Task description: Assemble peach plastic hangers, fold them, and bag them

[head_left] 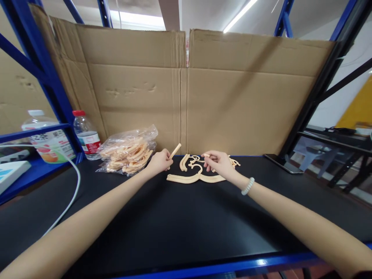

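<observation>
My left hand [161, 161] is closed around a beige plastic-looking strip [175, 150], which sticks up and to the right out of the fingers. My right hand [218, 162] pinches a small beige piece [206, 155], too small to make out fully. Between and below the hands lies a beige hanger [186, 179] made of two long curved arms and a hook [197, 167]. Behind it are a pair of curved arms [184, 162] side by side and several loose hooks [194, 158]. More beige parts [233, 161] lie partly hidden behind my right hand.
A clear bag [130, 149] of similar beige parts sits left on the black tabletop [174, 224]. Beyond it stand a red-capped bottle [87, 135] and a larger jug [48, 135]. A phone [283, 163] lies at right. A cardboard wall [247, 108] closes the back; a white cable [76, 190] crosses the left.
</observation>
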Action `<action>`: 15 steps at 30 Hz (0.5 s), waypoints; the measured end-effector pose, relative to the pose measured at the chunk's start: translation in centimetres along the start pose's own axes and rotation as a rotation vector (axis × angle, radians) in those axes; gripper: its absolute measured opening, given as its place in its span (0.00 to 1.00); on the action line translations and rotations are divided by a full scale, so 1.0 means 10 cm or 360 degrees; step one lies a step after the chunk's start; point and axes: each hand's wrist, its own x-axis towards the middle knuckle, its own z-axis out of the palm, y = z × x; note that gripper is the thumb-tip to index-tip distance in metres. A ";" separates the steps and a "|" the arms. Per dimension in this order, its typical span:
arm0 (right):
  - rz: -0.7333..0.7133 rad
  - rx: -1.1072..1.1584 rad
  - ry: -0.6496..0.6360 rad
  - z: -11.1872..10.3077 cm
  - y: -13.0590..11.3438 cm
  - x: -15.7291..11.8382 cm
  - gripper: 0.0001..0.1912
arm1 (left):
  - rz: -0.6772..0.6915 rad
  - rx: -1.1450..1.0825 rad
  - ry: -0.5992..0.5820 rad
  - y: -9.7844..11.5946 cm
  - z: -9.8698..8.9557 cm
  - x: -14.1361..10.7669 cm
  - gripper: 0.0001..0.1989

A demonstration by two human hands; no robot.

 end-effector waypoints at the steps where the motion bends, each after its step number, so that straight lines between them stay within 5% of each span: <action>1: 0.0022 0.0065 0.0011 0.00 -0.03 -0.08 0.16 | 0.0031 -0.0120 -0.0021 0.02 0.00 -0.07 0.13; 9: 0.0170 0.0906 0.0018 0.17 -0.17 -0.42 0.13 | 0.0240 -0.0925 -0.0306 0.19 0.44 -0.70 0.14; 15: 0.0378 0.0855 -0.0004 0.24 -0.13 -0.57 0.12 | 0.0304 -0.1366 -0.0585 0.11 0.62 -0.82 0.18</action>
